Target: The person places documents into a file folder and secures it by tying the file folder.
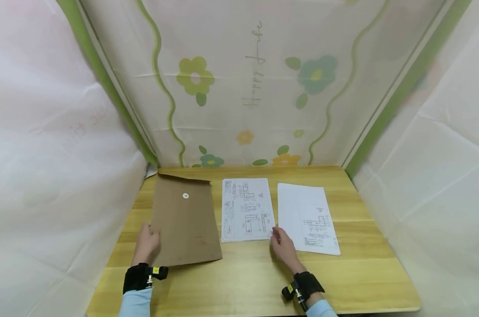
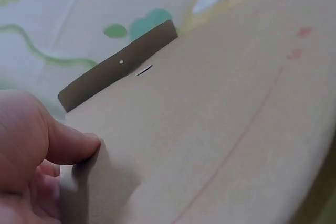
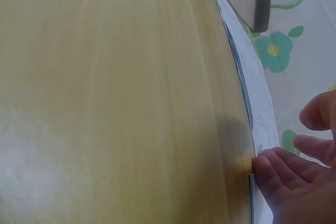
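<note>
A brown kraft document envelope (image 1: 186,224), with a white round button near its top, is held at its lower left edge by my left hand (image 1: 147,243). In the left wrist view the thumb (image 2: 73,145) presses on the envelope's face, and the envelope's flap (image 2: 121,66) sticks up at the far end. My right hand (image 1: 284,248) is at the lower right corner of a stack of printed drawing sheets (image 1: 239,198). Seen from the right wrist, its lower fingertips (image 3: 265,169) rest at the paper's edge, while the thumb (image 3: 317,111) stands apart from the sheets.
Right of the middle stack lies a second paper stack (image 1: 295,202), slightly turned, with drawings on its lower part. Both stacks lie on a wooden table (image 1: 243,281). A flower-printed curtain (image 1: 243,79) hangs behind, and pale fabric walls (image 1: 433,145) enclose the sides.
</note>
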`<state>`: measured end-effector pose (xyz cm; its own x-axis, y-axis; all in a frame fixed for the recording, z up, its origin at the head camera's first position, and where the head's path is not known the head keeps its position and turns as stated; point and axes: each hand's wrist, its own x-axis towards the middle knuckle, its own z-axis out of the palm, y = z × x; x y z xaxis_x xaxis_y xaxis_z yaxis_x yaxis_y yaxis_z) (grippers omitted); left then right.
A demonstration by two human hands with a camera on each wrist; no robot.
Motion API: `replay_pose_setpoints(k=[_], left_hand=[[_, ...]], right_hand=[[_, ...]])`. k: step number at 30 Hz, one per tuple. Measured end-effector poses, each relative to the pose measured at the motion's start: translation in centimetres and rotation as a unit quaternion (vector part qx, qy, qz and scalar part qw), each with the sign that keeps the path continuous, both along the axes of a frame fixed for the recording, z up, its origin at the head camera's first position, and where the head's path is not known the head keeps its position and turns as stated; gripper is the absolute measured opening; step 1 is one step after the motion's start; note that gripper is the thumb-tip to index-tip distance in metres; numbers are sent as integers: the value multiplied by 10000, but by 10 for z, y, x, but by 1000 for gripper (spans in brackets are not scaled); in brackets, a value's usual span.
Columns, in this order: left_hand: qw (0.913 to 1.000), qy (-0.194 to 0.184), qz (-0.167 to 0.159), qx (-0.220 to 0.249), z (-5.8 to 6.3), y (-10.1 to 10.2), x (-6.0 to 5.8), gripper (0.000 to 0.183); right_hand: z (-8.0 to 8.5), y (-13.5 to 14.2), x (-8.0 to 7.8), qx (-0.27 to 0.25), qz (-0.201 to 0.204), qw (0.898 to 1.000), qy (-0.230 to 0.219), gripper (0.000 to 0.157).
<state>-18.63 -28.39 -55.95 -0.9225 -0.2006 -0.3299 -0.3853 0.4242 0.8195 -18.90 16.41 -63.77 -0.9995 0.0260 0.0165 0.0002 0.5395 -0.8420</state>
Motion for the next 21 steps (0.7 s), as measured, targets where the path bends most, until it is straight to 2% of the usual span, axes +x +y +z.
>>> replay_pose_setpoints(k=[5,12,15,21], left_hand=[[9972,375,-314,-565,19,3,-3,54],[9872,1020,-618,-1063,44,13,5,44],[9798,1329,-875,-1212,54,17,8,40],[9581,1822,-1552,-1572,70,27,13,36]], right_hand=[[3,1,-1,-46,130,9999,-38,38],[8,5,-8,120,118,9998,-144,35],[12,8,-11,117,45,9998,-179,36],[21,13,-19,170,40,9998,-90,40]])
